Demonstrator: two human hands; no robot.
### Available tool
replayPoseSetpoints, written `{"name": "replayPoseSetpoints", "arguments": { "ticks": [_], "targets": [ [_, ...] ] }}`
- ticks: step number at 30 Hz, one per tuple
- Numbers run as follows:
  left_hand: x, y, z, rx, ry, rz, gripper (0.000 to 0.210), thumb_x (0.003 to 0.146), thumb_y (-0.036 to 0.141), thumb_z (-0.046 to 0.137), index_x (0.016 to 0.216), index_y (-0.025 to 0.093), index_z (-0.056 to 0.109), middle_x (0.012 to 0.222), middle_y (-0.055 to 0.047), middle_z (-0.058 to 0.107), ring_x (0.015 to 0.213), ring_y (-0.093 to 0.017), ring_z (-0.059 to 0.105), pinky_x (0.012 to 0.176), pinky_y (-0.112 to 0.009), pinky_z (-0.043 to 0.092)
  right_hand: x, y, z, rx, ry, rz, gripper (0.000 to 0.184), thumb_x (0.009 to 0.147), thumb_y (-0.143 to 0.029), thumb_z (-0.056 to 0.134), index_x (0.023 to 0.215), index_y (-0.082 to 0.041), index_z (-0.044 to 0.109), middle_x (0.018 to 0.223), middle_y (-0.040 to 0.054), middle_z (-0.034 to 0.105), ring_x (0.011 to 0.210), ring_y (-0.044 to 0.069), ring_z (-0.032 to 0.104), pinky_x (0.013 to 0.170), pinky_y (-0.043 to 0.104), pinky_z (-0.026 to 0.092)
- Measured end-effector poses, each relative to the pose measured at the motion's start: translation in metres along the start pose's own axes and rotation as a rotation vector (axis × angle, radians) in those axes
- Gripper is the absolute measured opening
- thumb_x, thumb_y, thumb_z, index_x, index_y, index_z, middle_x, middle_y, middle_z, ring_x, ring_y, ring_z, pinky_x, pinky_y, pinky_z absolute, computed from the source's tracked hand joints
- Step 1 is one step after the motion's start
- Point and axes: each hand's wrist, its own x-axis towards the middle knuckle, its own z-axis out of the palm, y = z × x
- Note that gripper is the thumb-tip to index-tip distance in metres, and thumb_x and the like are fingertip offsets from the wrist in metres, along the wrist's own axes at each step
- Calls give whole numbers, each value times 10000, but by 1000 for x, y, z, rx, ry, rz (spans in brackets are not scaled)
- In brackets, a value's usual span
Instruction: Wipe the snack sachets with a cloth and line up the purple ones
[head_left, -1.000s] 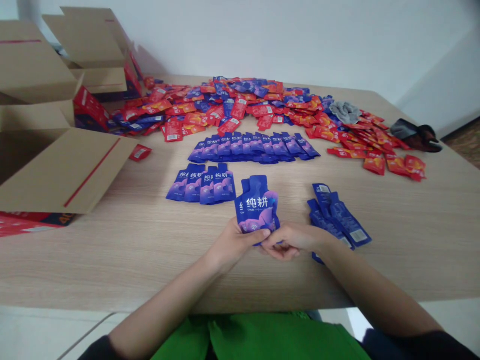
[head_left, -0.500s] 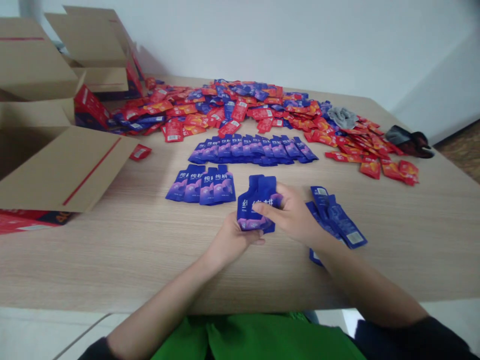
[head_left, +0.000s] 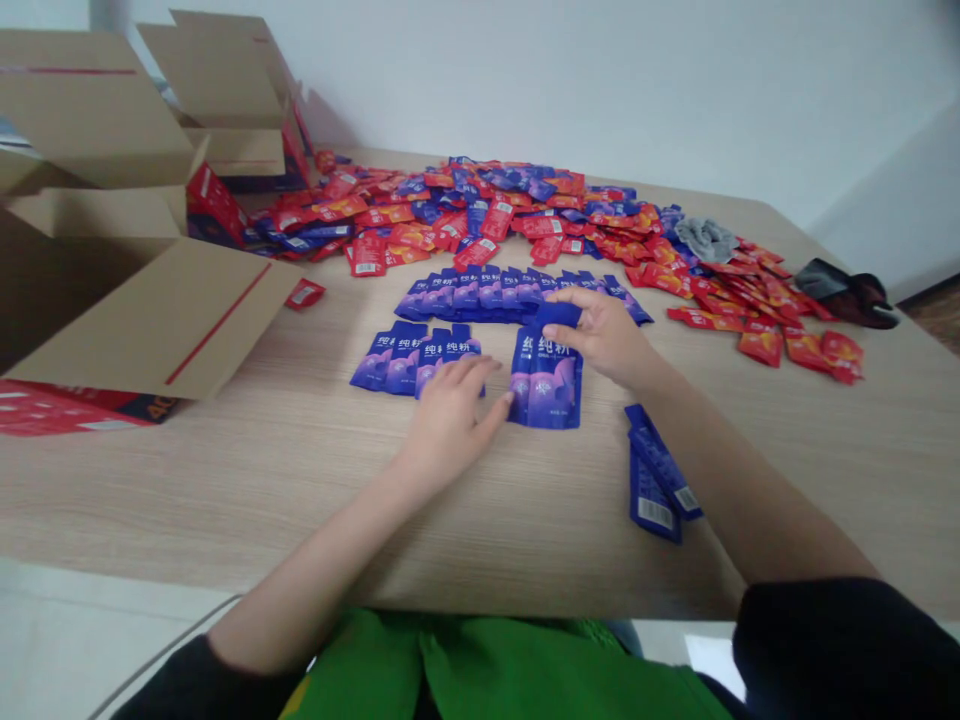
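Observation:
My right hand (head_left: 604, 335) pinches the necks of two overlapping purple pouches (head_left: 546, 388), their printed fronts towards me. With its fingers spread, my left hand (head_left: 454, 420) holds nothing; its fingertips lie over the lower edge of a short row of purple pouches (head_left: 405, 360) on the table, and its thumb comes close to the pinched pair. Behind them a longer fanned row of purple pouches (head_left: 480, 292) lies flat. Near my right forearm, a few purple pouches (head_left: 654, 500) rest with their barcode backs up.
A large heap of red and purple pouches (head_left: 420, 215) spreads along the back of the table (head_left: 315, 490). Open cardboard boxes (head_left: 225, 300) stand at the left. A grey cloth (head_left: 705, 240) lies on the heap, and a dark object (head_left: 847, 290) sits at the right edge.
The pair of pouches has gone from between both hands to the right of the short row, held by the right hand alone. The left hand has let go and moved left.

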Motion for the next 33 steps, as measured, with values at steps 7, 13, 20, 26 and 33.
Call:
{"name": "replayPoseSetpoints", "arguments": {
  "ticks": [7,13,20,26,33],
  "targets": [
    [8,-66,1,580,-58,76,445,979,304,405,1412,239,484,1517,-112,409,1365,-357,366,1045,-573,328,62,62,40,-335,-78,-34,332,743,-38,626,1030,-185,706,1065,43,713,1033,204,640,999,409,455],
    [-7,-87,22,590,-118,63,448,948,317,442,1387,274,520,1521,-69,418,1380,-344,354,1059,-533,318,54,81,74,-577,-65,-79,384,841,-72,527,1192,-176,641,1144,78,687,1095,218,613,1004,394,448],
    [-7,-91,20,572,-91,75,474,949,314,416,1411,246,494,1523,-51,420,1390,-325,348,1080,-518,292,4,56,87,-884,-72,-204,486,988,-304,338,1438,-150,433,1497,150,406,1384,268,350,1106,469,322],
    [-6,-93,22,559,-78,80,487,951,292,398,1420,199,486,1500,-73,453,1390,-313,352,1080,-508,288,-25,62,116,-972,-232,-31,628,987,-362,288,1503,-4,279,1598,193,202,1490,290,131,1206,481,101],
    [-4,-91,19,541,-63,89,495,947,289,398,1430,206,474,1495,-91,456,1386,-320,360,1083,-512,284,-10,67,122,-889,-144,29,610,970,-339,299,1497,-32,304,1589,201,211,1484,310,154,1200,522,100]
  ]
}}
